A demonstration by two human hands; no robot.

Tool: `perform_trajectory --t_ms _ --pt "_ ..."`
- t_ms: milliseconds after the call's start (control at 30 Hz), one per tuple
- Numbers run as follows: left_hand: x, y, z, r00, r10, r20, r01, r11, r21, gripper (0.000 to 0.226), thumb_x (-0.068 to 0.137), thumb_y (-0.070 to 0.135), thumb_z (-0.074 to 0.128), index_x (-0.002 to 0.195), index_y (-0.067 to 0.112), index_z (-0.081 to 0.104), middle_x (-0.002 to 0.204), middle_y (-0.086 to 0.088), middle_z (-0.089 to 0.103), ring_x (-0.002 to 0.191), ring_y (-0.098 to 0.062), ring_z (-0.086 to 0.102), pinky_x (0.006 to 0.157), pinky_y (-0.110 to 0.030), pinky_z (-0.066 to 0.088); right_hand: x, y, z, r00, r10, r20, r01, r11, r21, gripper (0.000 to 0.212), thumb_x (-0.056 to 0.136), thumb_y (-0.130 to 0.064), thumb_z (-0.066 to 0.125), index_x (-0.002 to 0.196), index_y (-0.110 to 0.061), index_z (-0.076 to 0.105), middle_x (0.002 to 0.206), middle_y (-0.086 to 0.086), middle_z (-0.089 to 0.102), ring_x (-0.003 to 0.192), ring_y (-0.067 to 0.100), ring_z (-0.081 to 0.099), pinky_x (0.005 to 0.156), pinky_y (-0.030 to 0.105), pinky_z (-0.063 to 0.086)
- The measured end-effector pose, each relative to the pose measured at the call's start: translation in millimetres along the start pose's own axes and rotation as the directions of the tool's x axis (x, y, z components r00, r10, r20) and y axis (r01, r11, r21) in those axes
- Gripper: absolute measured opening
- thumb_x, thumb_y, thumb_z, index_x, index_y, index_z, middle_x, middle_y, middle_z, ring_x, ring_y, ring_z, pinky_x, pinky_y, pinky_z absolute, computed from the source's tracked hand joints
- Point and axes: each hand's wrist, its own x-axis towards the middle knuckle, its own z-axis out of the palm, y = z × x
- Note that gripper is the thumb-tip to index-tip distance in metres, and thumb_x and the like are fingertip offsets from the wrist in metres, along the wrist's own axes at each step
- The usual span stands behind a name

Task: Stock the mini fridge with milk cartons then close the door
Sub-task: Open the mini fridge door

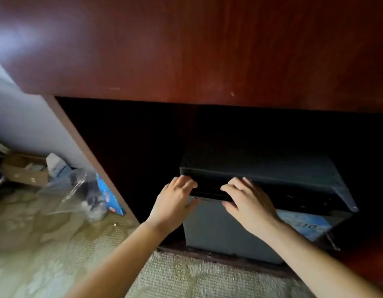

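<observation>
A small mini fridge point(212, 231) with a black top and a grey door stands in the dark recess under a red-brown wooden desk. Its door looks closed. A blue label point(304, 224) sits on the door's upper right. My left hand point(177, 201) rests at the door's top left corner, fingers reaching into the gap under the black top. My right hand point(248, 203) lies beside it on the same upper edge, fingers stretched along the gap. Neither hand holds anything. No milk cartons are in view.
The desk top point(207, 50) overhangs the fridge. Left of the desk's side panel point(96, 164) lie a clear plastic bag point(78, 194), a blue package point(109, 196) and a cardboard box point(22, 171). A pale patterned carpet point(57, 254) covers the floor.
</observation>
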Motion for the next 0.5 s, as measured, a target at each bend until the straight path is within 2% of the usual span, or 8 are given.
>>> perform_trajectory --t_ms 67,100,167,233,333,500 --pt "0 -5 16 0.987 0.027 -0.159 -0.028 1.0 -0.006 0.039 0.084 0.042 0.05 0.11 0.016 0.062 0.113 0.002 0.058 0.109 -0.013 0.046 0.088 -0.028 0.048 0 6 20 0.977 -0.054 -0.207 0.038 0.996 -0.081 0.027 0.066 -0.025 0.082 0.088 -0.015 0.07 0.087 -0.001 0.064 0.083 0.025 0.061 0.069 0.034 0.05" --pt "0 -9 25 0.974 0.046 -0.22 -0.046 0.999 0.007 0.039 0.083 0.043 0.047 0.104 0.015 0.064 0.108 0.002 0.059 0.104 -0.012 0.045 0.086 -0.024 0.047 0 9 31 0.956 -0.089 -0.28 0.054 0.99 -0.13 0.028 0.062 -0.025 0.084 0.083 -0.014 0.07 0.083 -0.001 0.064 0.078 0.025 0.061 0.066 0.034 0.05" --pt "3 -13 37 0.944 0.051 -0.325 -0.07 0.996 -0.047 0.036 0.082 0.043 0.049 0.099 0.014 0.064 0.107 0.001 0.058 0.104 -0.011 0.043 0.088 -0.02 0.037 2 11 45 0.918 -0.104 -0.382 0.058 0.99 -0.131 0.029 0.061 -0.024 0.085 0.083 -0.014 0.07 0.083 0.0 0.063 0.076 0.026 0.06 0.066 0.035 0.048" --pt "4 -14 50 0.917 0.044 -0.397 -0.087 0.992 -0.089 0.03 0.081 0.037 0.063 0.099 0.013 0.061 0.111 -0.001 0.056 0.107 -0.012 0.042 0.091 -0.018 0.031 2 13 55 0.875 -0.1 -0.474 0.043 0.991 -0.129 0.03 0.061 -0.025 0.084 0.084 -0.015 0.069 0.086 0.001 0.064 0.078 0.026 0.059 0.066 0.036 0.046" --pt "6 -13 71 0.874 -0.002 -0.486 -0.078 0.986 -0.146 0.035 0.075 0.026 0.076 0.1 0.012 0.057 0.116 -0.004 0.053 0.111 -0.013 0.04 0.094 -0.015 0.029 7 11 68 0.837 -0.076 -0.542 -0.015 0.987 -0.16 0.032 0.062 -0.032 0.082 0.084 -0.017 0.065 0.088 -0.001 0.063 0.081 0.026 0.059 0.068 0.038 0.044" --pt "12 -12 86 0.796 -0.024 -0.605 -0.087 0.984 -0.154 0.038 0.072 0.026 0.079 0.099 0.013 0.056 0.112 -0.003 0.052 0.107 -0.011 0.039 0.09 -0.016 0.03 10 6 80 0.784 -0.056 -0.619 -0.072 0.981 -0.179 0.032 0.064 -0.039 0.08 0.083 -0.02 0.063 0.086 -0.003 0.061 0.082 0.023 0.056 0.07 0.036 0.043"
